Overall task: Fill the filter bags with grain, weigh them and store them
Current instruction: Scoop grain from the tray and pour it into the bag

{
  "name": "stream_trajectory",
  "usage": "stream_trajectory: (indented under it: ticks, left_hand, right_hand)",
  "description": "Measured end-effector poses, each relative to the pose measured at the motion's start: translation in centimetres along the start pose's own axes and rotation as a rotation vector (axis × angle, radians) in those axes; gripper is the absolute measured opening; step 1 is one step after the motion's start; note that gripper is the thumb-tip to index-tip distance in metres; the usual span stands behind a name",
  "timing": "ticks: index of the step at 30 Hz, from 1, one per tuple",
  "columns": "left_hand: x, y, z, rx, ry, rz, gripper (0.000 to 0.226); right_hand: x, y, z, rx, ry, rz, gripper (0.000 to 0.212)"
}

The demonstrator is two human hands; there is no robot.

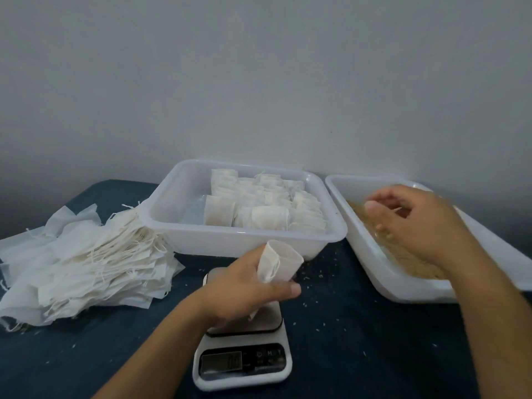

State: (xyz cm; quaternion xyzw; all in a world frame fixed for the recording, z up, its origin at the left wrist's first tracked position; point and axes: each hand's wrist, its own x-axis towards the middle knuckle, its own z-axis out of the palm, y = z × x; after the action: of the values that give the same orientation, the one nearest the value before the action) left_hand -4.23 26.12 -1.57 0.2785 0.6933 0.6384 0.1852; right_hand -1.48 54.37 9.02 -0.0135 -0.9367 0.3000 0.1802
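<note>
L hand (247, 286) grips one filter bag (277, 262) — fingers and thumb curled round it, bag upright w/ its mouth up, held just above the scale (244, 352). The scale sits on the dark blue desk (359, 341) at front centre; display lit, digits too blurred to read.

R hand (414, 223) is over the grain tray (371, 254) on the right, fingers curled down into the grain (408, 260) — motion blur, so can't tell whether that grip is closed on grain or not.

Behind the scale, a clear plastic tub (201, 240) holds rows of filled bags (267, 205) standing on edge, packed toward its right side. Tub and grain tray sit near each other, both at the back by the wall (259, 82).

To the left, a loose pile of empty bags (86, 260) w/ drawstrings lies flat on the desk, touching the tub's left corner. Spilled grains (325, 286) are scattered on the desk btw scale and tray.
</note>
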Motion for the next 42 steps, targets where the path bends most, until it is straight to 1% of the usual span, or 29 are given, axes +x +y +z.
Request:
stream_trajectory:
  ticks: [1,3,4,5,7,9,11,13,15,18,22,25,29,32,35,42]
  left_hand:
    - [0.2,-0.1,0.2,0.001,0.007,0.015,0.034]
    - [0.8,-0.3,0.8,0.010,0.003,0.039,0.034]
    - [1.1,-0.3,1.1,0.006,-0.014,0.043,0.034]
    - [1.4,-0.3,1.4,-0.010,-0.039,0.038,0.034]
    - [1.9,0.0,2.2,-0.036,-0.082,0.011,0.034]
    - [2.4,0.4,3.1,0.002,-0.083,-0.024,0.036]
    - [2.9,0.9,4.0,0.058,-0.060,-0.066,0.041]
    - [3.2,1.2,4.9,0.105,-0.028,-0.109,0.048]
    - [3.2,1.2,5.8,0.140,-0.013,-0.121,0.045]
    - [2.9,0.6,6.6,0.139,-0.035,-0.100,0.037]
    - [2.6,-0.4,6.8,0.135,-0.040,-0.120,0.044]
    - [2.5,-0.6,6.9,0.093,-0.007,-0.112,0.041]
    - [2.5,-0.6,7.2,0.038,0.033,-0.110,0.033]
    - [2.5,-0.5,7.5,0.014,0.063,-0.102,0.034]
    - [2.4,-0.6,7.5,0.011,0.059,-0.095,0.037]
    - [2.5,-1.2,6.9,0.042,0.065,-0.154,0.044]
  right_hand:
    - [1.3,2.1,-0.7,-0.160,0.028,0.138,0.023]
    - [3.3,6.2,-1.3,-0.447,-0.103,0.367,0.038]
    - [3.8,7.6,-1.2,-0.526,-0.185,0.424,0.041]
    - [4.2,8.5,-0.9,-0.563,-0.263,0.451,0.041]
    - [4.6,9.2,0.1,-0.554,-0.382,0.457,0.036]
    - [4.9,9.3,1.0,-0.509,-0.428,0.462,0.038]
    - [5.2,9.0,1.9,-0.520,-0.436,0.480,0.034]
    - [5.4,8.6,2.7,-0.599,-0.420,0.498,0.031]
    - [5.4,8.4,3.4,-0.673,-0.409,0.518,0.029]
    - [5.3,8.6,4.2,-0.694,-0.397,0.546,0.025]
    - [5.4,8.6,4.5,-0.647,-0.381,0.557,0.029]
    - [5.9,8.5,3.4,-0.625,-0.344,0.550,0.028]
    - [6.9,8.5,0.5,-0.824,-0.340,0.520,0.016]
    - [8.0,8.6,-1.1,-0.871,-0.309,0.529,0.029]
    - [8.7,8.4,-1.2,-0.858,-0.344,0.530,0.036]
    - [11.1,8.9,2.5,-0.658,-0.310,0.509,0.030]
